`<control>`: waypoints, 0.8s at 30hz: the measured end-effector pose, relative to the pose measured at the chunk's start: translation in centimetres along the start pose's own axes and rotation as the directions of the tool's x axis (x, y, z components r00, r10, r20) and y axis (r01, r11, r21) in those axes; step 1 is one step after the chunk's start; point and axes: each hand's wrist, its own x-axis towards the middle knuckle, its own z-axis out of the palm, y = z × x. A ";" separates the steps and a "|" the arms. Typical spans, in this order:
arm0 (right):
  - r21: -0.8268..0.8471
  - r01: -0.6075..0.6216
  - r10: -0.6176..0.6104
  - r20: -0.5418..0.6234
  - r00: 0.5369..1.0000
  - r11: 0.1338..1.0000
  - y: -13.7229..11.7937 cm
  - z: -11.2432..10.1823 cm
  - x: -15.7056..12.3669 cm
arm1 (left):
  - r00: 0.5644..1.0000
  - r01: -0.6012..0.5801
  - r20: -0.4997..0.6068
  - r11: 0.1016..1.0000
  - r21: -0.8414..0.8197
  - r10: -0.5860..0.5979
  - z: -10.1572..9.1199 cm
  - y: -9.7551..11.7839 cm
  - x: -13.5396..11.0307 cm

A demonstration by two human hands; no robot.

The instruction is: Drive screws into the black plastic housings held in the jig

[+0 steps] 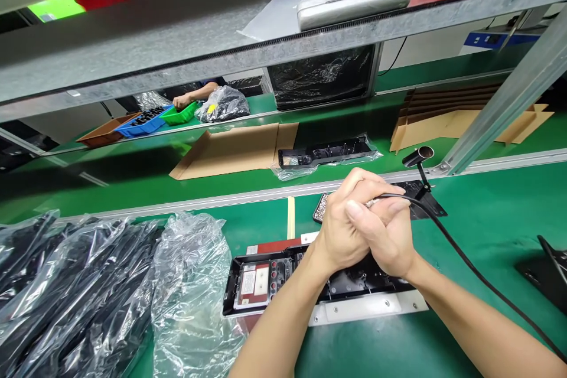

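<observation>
Over the near black housing (pixel 349 284), we clasped our left hand (pixel 340 233) and right hand (pixel 394 245) together, fingers clenched around the mostly hidden end of a black cable (pixel 473 274) running right.

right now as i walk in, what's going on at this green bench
A person's left hand and right hand are closed together around the end of a black cable; anything attached there is hidden. They are over a black plastic housing on a red and white fixture. Bagged black parts lie to the left. Farther back, a co-worker's hand is at a green bin.
</observation>
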 end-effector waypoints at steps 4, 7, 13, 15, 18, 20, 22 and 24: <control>-0.013 -0.019 0.019 -0.040 0.999 1.000 0.3 0.0 0.0 | 1.000 0.014 -0.015 1.000 -0.006 -0.014 0.0 -0.2 -0.1; 0.008 -0.015 0.015 -0.040 0.999 1.000 0.3 0.0 0.0 | 1.000 0.025 -0.007 1.000 -0.006 -0.025 0.1 -0.1 -0.1; 0.014 -0.006 0.007 -0.056 0.998 1.000 -0.2 0.0 0.3 | 1.000 0.006 -0.012 0.999 -0.041 -0.007 0.1 0.1 0.0; 0.015 -0.019 0.020 -0.060 0.998 1.000 -0.2 0.1 0.3 | 1.000 0.007 -0.019 0.998 -0.056 -0.008 0.1 0.1 -0.1; 0.043 -0.043 0.044 -0.036 0.998 0.998 -0.1 0.1 0.2 | 1.000 0.023 -0.019 0.998 -0.060 -0.024 0.1 0.0 -0.1; 0.054 -0.042 0.043 -0.022 0.999 0.998 0.1 0.1 0.1 | 0.999 0.035 -0.017 0.998 -0.060 -0.036 0.1 0.0 -0.2; 0.041 -0.029 0.030 -0.022 0.999 0.999 0.2 0.1 0.1 | 0.999 0.031 -0.017 0.997 -0.070 -0.032 0.1 0.0 -0.2; 0.016 -0.018 0.019 -0.024 1.000 1.000 0.3 0.1 0.0 | 0.999 0.025 -0.018 0.997 -0.068 -0.026 0.1 0.0 -0.2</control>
